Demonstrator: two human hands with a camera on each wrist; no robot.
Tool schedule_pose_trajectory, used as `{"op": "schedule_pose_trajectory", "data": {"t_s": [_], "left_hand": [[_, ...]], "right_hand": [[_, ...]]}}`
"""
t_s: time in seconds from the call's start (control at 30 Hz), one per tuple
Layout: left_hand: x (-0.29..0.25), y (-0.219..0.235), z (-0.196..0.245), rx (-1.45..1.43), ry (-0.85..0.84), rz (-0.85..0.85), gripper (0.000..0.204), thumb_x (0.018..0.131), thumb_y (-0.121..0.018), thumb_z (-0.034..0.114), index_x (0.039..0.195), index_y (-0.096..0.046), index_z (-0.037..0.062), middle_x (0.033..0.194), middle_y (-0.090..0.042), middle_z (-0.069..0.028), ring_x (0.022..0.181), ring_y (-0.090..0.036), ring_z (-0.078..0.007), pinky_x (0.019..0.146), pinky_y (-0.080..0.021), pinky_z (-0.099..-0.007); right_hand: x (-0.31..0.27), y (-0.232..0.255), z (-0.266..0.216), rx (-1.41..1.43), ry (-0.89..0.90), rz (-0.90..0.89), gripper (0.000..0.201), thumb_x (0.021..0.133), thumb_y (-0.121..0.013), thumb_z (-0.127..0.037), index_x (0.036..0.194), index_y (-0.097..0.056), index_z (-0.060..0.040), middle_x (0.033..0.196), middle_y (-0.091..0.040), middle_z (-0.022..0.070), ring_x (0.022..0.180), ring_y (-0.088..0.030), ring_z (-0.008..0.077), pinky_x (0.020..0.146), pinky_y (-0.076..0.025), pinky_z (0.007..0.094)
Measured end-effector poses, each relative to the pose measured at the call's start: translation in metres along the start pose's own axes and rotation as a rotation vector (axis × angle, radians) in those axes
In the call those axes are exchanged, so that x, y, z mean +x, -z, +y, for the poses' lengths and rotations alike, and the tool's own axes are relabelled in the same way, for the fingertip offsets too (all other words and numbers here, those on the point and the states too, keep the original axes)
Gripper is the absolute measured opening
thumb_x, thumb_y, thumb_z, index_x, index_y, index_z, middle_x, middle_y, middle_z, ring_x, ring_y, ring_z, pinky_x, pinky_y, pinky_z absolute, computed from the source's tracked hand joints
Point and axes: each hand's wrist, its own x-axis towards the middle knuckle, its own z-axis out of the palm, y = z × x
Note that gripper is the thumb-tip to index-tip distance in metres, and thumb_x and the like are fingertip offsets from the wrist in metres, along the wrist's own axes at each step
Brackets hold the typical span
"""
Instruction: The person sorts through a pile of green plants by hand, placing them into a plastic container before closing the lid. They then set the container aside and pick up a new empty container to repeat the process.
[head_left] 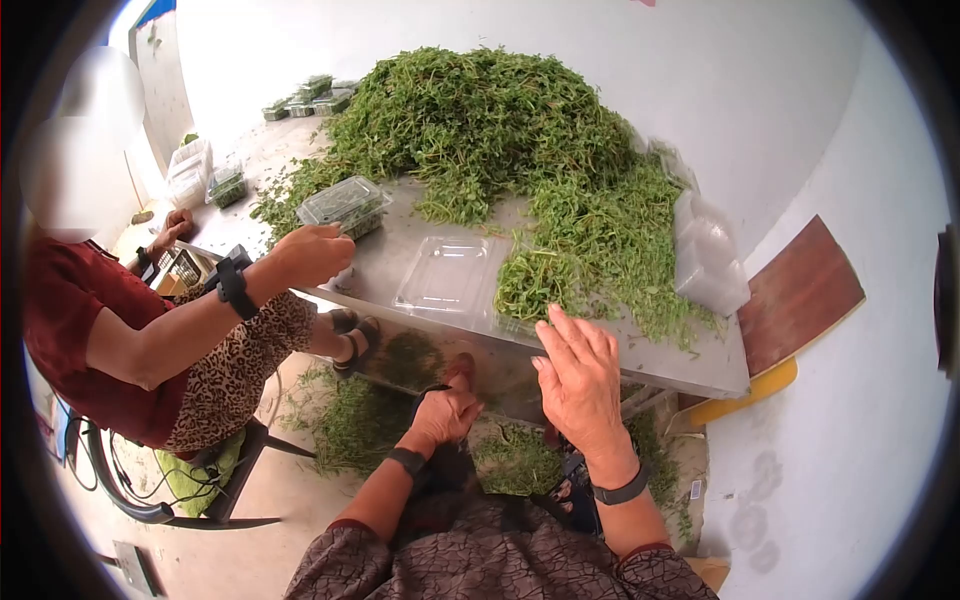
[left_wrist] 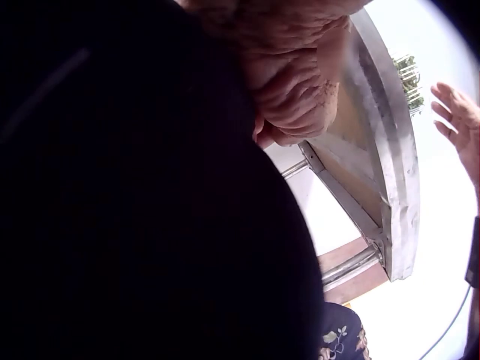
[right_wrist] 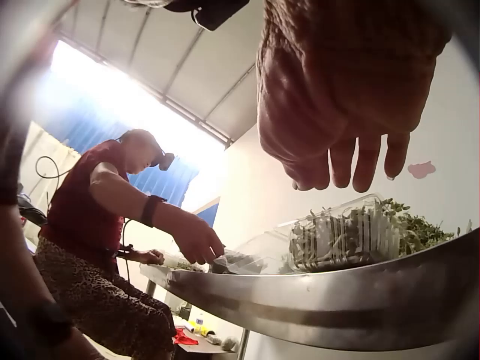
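An unfolded clear plastic box lies at the table's front edge, its flat half (head_left: pixel 445 275) bare and its other half filled with green sprigs (head_left: pixel 530 285). My right hand (head_left: pixel 580 385) is raised just in front of the filled half, fingers extended and nothing in them. From the right wrist view, the hand (right_wrist: pixel 349 97) hangs above the packed box (right_wrist: pixel 345 240), apart from it. Below the table edge is my left hand (head_left: pixel 445 415), its fingers loosely curled with no object visible in them. The left wrist view shows that hand (left_wrist: pixel 292 82) partly, beside a large dark area.
A big heap of greens (head_left: pixel 480 120) covers the table's back. Stacked clear boxes (head_left: pixel 708 255) stand at the right edge. On the left, a seated person (head_left: pixel 150 350) reaches toward a closed filled box (head_left: pixel 345 205). More greens (head_left: pixel 350 420) lie under the table.
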Motion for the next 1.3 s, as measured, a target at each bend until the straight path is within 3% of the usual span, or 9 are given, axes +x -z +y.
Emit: {"op": "schedule_pose_trajectory", "data": {"t_s": [0.13, 0.2, 0.3, 0.5, 0.77, 0.83, 0.97, 1.07, 1.3], "left_hand": [[-0.004, 0.008, -0.003, -0.055, 0.038, 0.010, 0.020, 0.083, -0.062, 0.026, 0.074, -0.064, 0.0080, 0.066, -0.060, -0.0153, 0.059, -0.063, -0.0300, 0.057, -0.050, -0.0412], [-0.002, 0.021, -0.001, -0.636, 0.352, 0.008, 0.028, 0.090, -0.060, 0.025, 0.077, -0.063, 0.0010, 0.069, -0.064, -0.0076, 0.057, -0.060, -0.0157, 0.054, -0.048, -0.0301], [0.007, 0.047, 0.002, -0.811, 0.468, 0.094, 0.031, 0.094, -0.057, 0.028, 0.087, -0.065, -0.0013, 0.078, -0.066, -0.0063, 0.061, -0.057, -0.0081, 0.055, -0.047, -0.0248], [0.030, 0.093, 0.017, -1.004, 0.416, 0.402, 0.026, 0.096, -0.053, 0.025, 0.101, -0.064, 0.0022, 0.085, -0.068, -0.0060, 0.061, -0.056, -0.0074, 0.055, -0.042, -0.0191], [0.033, 0.099, 0.020, -1.075, 0.439, 0.519, 0.024, 0.094, -0.057, 0.021, 0.107, -0.060, 0.0020, 0.087, -0.068, -0.0072, 0.064, -0.059, -0.0092, 0.057, -0.043, -0.0197], [0.032, 0.102, 0.033, -1.103, 0.424, 0.508, 0.030, 0.093, -0.058, 0.017, 0.119, -0.054, 0.0023, 0.095, -0.066, -0.0089, 0.071, -0.060, -0.0112, 0.062, -0.046, -0.0215], [0.021, 0.111, 0.062, -1.045, 0.312, 0.485, 0.065, 0.088, -0.063, 0.016, 0.143, -0.029, 0.0079, 0.122, -0.053, -0.0118, 0.093, -0.059, -0.0144, 0.068, -0.048, -0.0221], [0.019, 0.115, 0.071, -0.712, 0.109, 0.467, 0.083, 0.084, -0.065, 0.019, 0.149, -0.014, 0.0118, 0.149, -0.022, -0.0131, 0.103, -0.056, -0.0175, 0.080, -0.048, -0.0314], [0.031, 0.129, 0.075, -0.596, -0.090, 0.520, 0.071, 0.083, -0.066, 0.013, 0.142, -0.026, 0.0060, 0.150, -0.017, -0.0168, 0.103, -0.057, -0.0250, 0.089, -0.049, -0.0378]], "right_hand": [[-0.013, -0.002, -0.004, 0.026, -0.025, 0.007, 0.040, 0.077, -0.068, -0.008, 0.115, -0.058, 0.0010, 0.130, -0.051, 0.0135, 0.104, -0.053, 0.0280, 0.089, -0.041, 0.0417], [-0.013, -0.001, -0.002, 0.078, -0.044, -0.020, 0.040, 0.079, -0.067, -0.007, 0.116, -0.057, 0.0014, 0.130, -0.051, 0.0145, 0.097, -0.056, 0.0284, 0.084, -0.044, 0.0402], [-0.012, -0.004, 0.001, 0.104, -0.065, -0.017, 0.040, 0.081, -0.065, -0.007, 0.119, -0.055, 0.0018, 0.130, -0.051, 0.0156, 0.097, -0.058, 0.0297, 0.084, -0.045, 0.0400], [-0.009, -0.021, 0.001, 0.197, -0.070, 0.000, 0.040, 0.082, -0.063, -0.006, 0.120, -0.053, 0.0022, 0.128, -0.051, 0.0165, 0.100, -0.058, 0.0335, 0.084, -0.047, 0.0420], [-0.010, -0.018, 0.008, 0.272, -0.136, 0.041, 0.033, 0.080, -0.062, -0.001, 0.112, -0.054, 0.0021, 0.114, -0.055, 0.0174, 0.097, -0.058, 0.0374, 0.082, -0.048, 0.0436], [-0.014, -0.018, 0.017, 0.399, -0.233, 0.054, 0.029, 0.079, -0.062, 0.000, 0.108, -0.054, 0.0012, 0.109, -0.056, 0.0172, 0.096, -0.057, 0.0380, 0.081, -0.048, 0.0438], [-0.019, -0.013, 0.024, 0.438, -0.253, 0.077, 0.025, 0.079, -0.062, 0.002, 0.104, -0.057, 0.0003, 0.106, -0.060, 0.0167, 0.090, -0.060, 0.0370, 0.076, -0.051, 0.0425], [-0.019, -0.010, 0.026, 0.425, -0.271, 0.098, 0.024, 0.078, -0.062, 0.002, 0.102, -0.060, -0.0005, 0.109, -0.061, 0.0174, 0.089, -0.061, 0.0363, 0.075, -0.052, 0.0408], [-0.013, -0.004, 0.036, 0.233, -0.272, 0.285, 0.027, 0.079, -0.063, -0.002, 0.106, -0.061, -0.0002, 0.116, -0.061, 0.0181, 0.096, -0.061, 0.0353, 0.081, -0.051, 0.0412]]}}
